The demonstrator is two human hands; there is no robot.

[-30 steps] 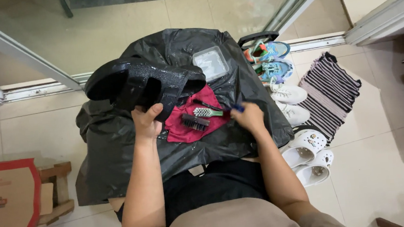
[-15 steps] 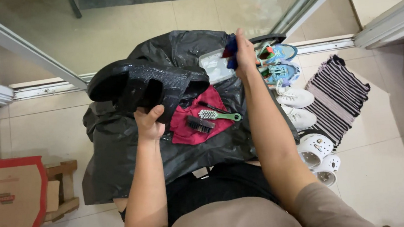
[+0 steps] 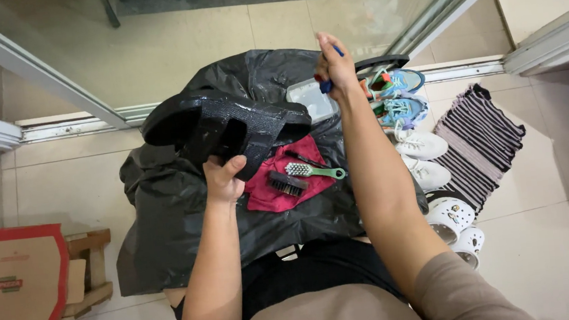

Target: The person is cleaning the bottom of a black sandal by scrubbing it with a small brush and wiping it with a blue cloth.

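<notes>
The person is wearing a taupe short-sleeved top (image 3: 355,313), its sleeve ending above the elbow on the right arm. Just beyond the top's hem, black shorts (image 3: 309,276) are showing. Both forearms, the left hand (image 3: 222,180) and the right hand (image 3: 336,71) are going bare.

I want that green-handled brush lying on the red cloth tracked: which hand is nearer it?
Left. The left hand grips the black sandal beside the brush; the right hand is raised far beyond it.

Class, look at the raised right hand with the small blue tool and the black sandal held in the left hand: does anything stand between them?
Nothing visible does. The right hand holds the blue tool beyond the black sandal, which the left hand grips; only the black plastic sheet and clear container lie below.
</notes>
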